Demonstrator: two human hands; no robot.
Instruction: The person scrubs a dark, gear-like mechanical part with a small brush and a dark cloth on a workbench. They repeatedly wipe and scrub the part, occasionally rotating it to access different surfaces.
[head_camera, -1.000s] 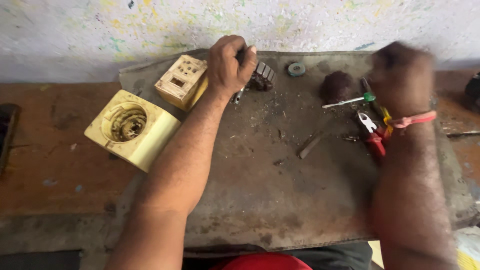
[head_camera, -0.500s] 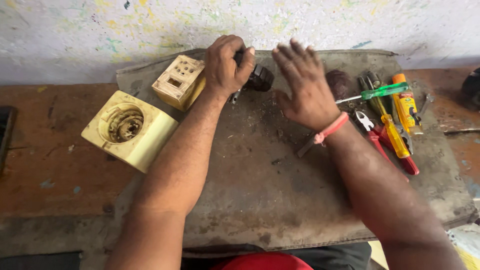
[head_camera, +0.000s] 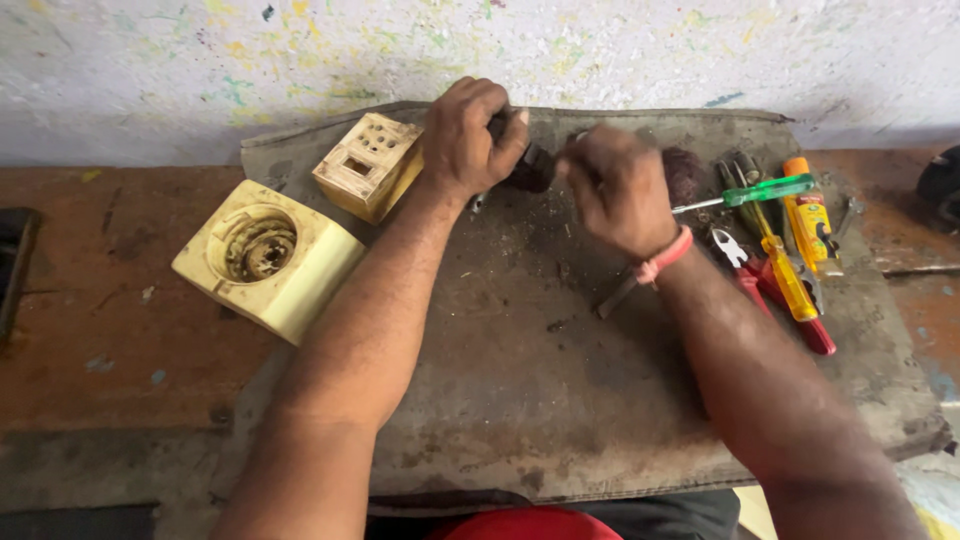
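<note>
While gripped over the grey mat, small dark metal motor part (head_camera: 530, 168)
Left hand (head_camera: 470, 135) clamped on it, right hand (head_camera: 615, 190) curled alongside; likely stiff, greasy, best pinched at sides

No pkgs, labels, signs or screens in view.

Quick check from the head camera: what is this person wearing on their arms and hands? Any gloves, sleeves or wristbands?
Both arms are bare to the bottom of the picture: no sleeves and no gloves. The left hand shows no ring or band. The right hand has a thin pink-red band around its wrist. Both hands look dusty.
</note>
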